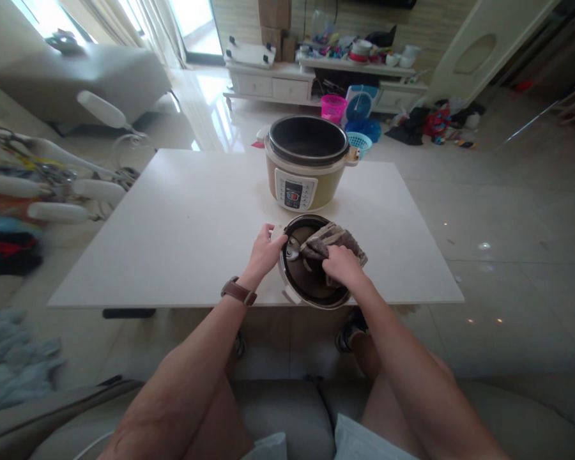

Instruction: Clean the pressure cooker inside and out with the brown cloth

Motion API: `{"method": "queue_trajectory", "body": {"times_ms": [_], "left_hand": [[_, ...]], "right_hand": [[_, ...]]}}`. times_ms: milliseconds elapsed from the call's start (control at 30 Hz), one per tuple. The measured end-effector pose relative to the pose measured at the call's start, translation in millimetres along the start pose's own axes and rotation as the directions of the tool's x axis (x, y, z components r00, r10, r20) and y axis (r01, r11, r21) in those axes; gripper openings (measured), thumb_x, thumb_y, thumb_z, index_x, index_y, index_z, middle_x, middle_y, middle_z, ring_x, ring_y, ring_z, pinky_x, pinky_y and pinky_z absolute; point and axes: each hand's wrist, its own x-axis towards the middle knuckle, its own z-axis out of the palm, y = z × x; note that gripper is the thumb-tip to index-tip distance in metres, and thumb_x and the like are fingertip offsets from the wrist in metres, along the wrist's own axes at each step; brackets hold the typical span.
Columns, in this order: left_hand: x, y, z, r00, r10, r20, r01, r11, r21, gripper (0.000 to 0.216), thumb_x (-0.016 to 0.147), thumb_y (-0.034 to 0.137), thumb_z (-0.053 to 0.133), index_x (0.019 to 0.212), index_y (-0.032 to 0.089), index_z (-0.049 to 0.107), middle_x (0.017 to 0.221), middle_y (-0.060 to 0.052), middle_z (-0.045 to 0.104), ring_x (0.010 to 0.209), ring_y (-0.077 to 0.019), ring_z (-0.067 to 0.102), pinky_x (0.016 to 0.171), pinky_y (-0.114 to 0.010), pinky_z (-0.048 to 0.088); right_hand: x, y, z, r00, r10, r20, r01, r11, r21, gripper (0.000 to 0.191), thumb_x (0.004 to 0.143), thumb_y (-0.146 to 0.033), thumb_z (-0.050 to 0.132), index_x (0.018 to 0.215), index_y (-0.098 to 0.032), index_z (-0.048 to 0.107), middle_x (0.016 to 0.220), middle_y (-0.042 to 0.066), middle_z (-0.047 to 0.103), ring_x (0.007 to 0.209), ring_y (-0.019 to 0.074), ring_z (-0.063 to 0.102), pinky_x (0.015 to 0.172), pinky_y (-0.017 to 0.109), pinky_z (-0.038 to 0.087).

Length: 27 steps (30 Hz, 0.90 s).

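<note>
- Bright living room with a glossy tiled floor (508,211); a white table (211,217) stands before the seated person.
- At the table's near edge, a round cooker lid (311,284) shows its underside: dark and shiny, pale-rimmed, with a whitish metal fitting near the left hand (267,250).
- The left hand grips the lid's side at a pale handle.
- The right hand (342,263) is closed on a crumpled, grey-brown patterned cloth (342,239) over the lid's inside.
- Just beyond, an uncovered cream-and-gold electric cooker (328,188) stands upright, its control panel (294,190) facing the person.
</note>
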Motion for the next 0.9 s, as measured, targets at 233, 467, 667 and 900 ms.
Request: {"method": "queue_trajectory", "body": {"times_ms": [233, 467, 667, 900], "left_hand": [[2, 2, 3, 0.999, 0.044, -0.013, -0.043, 0.998, 0.035, 0.021, 0.080, 0.033, 0.069, 0.097, 0.023, 0.062, 0.095, -0.005, 0.074, 0.090, -0.0237, 0.067, 0.081, -0.034, 0.048], [4, 0, 2, 0.999, -0.003, -0.033, 0.004, 1.000, 0.026, 0.020, 0.079, 0.033, 0.067, 0.095, 0.022, 0.062, 0.090, -0.004, 0.073, 0.085, -0.0226, 0.066, 0.078, -0.034, 0.048], [4, 0, -1, 0.998, -0.061, -0.009, 0.061, 0.998, -0.019, 0.025, 0.078, 0.034, 0.068, 0.098, 0.022, 0.061, 0.089, -0.004, 0.071, 0.081, -0.0222, 0.065, 0.074, -0.033, 0.050], [1, 4, 0, 0.997, -0.082, 0.014, 0.083, 0.996, -0.045, 0.030, 0.076, 0.037, 0.070, 0.101, 0.021, 0.063, 0.091, -0.006, 0.072, 0.081, -0.0228, 0.066, 0.075, -0.035, 0.051]], "right_hand": [[2, 17, -42, 0.974, 0.136, 0.182, -0.227, 0.554, 0.801, 0.027, 0.062, -0.023, 0.070, 0.089, -0.018, 0.073, 0.080, 0.007, 0.079, 0.077, 0.0282, 0.076, 0.074, 0.041, 0.065], [13, 25, -57, 0.990, 0.119, -0.072, 0.026, 0.349, 0.937, 0.026, 0.072, -0.034, 0.069, 0.093, -0.020, 0.068, 0.087, 0.011, 0.077, 0.100, 0.0345, 0.075, 0.094, 0.057, 0.063], [19, 36, -50, 0.965, 0.206, -0.159, 0.101, 0.267, 0.958, 0.025, 0.070, -0.034, 0.067, 0.091, -0.022, 0.065, 0.090, 0.010, 0.075, 0.102, 0.0323, 0.074, 0.093, 0.053, 0.064], [27, 44, -51, 0.591, 0.463, -0.661, 0.409, 0.535, 0.740, 0.033, 0.075, -0.036, 0.065, 0.103, -0.020, 0.068, 0.109, 0.008, 0.075, 0.113, 0.0298, 0.071, 0.101, 0.051, 0.060]]}}
